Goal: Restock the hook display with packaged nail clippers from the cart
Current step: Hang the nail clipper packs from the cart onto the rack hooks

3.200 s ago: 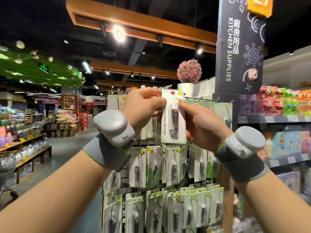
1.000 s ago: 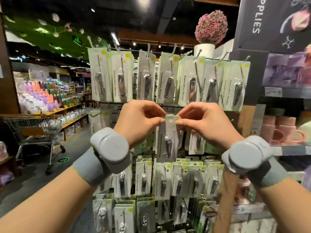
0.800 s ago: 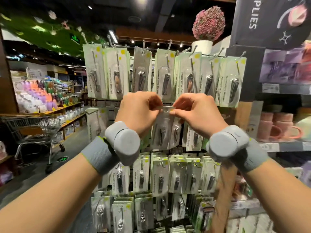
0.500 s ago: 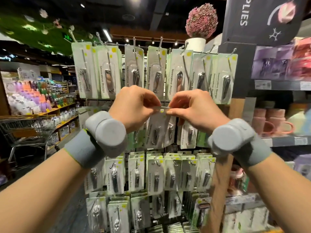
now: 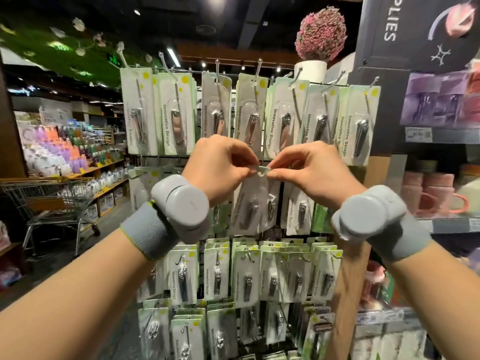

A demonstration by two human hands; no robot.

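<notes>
A white-and-green nail clipper package (image 5: 250,203) hangs in front of the second row of the hook display (image 5: 249,113). My left hand (image 5: 220,168) pinches its top edge from the left, and my right hand (image 5: 309,172) pinches the same edge from the right, fingertips almost meeting at the hang hole. Whether the hole is on a hook is hidden by my fingers. Rows of matching packages hang above and below.
A metal shopping cart (image 5: 52,201) stands in the aisle at the left. Shelves with pink mugs (image 5: 431,198) are at the right. A dark sign (image 5: 415,32) and a potted pink plant (image 5: 320,37) sit above the display.
Both hands carried the package down from the top row to the second row. The view has dropped and shifted, and the package's top edge is now tilted toward the display.
</notes>
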